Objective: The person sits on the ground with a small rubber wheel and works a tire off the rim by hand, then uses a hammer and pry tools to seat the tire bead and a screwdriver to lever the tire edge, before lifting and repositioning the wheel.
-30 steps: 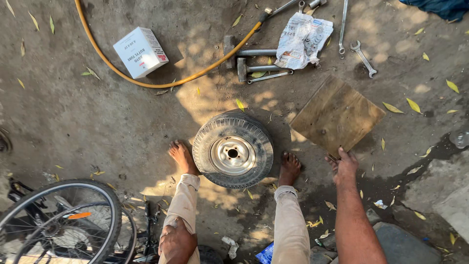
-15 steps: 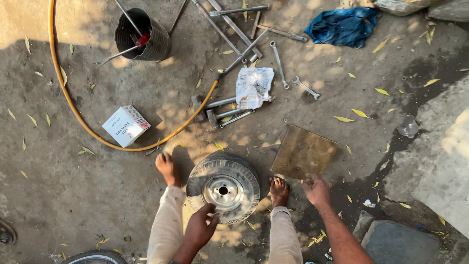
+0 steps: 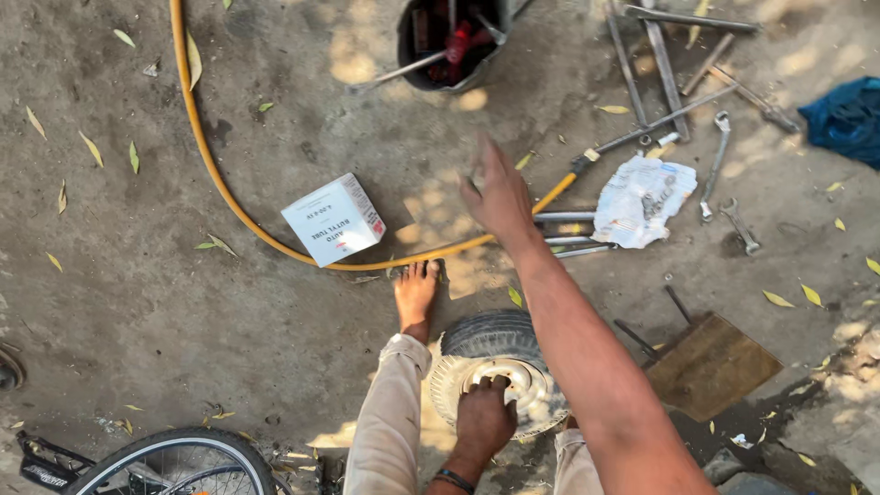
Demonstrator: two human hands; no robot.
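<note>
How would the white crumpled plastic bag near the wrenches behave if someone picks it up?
The white crumpled bag looks thin and creased, so it would probably be floppy and light. It lies loosely over metal tools, so lifting it likely would not drag them. Whether anything is inside cannot be told.

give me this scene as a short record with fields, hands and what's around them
setting: bare dirt ground, seen from above
left hand: resting on the silver metal rim of a small black-tyred wheel, fingers not closed on anything
right hand: stretched forward in the air, fingers spread, holding nothing
nearest to right hand: yellow rubber hose, metal rods
also near: white cardboard box, crumpled white plastic bag, steel spanners, dark bucket of tools, brown wooden board
bare foot: beside wheel
</note>
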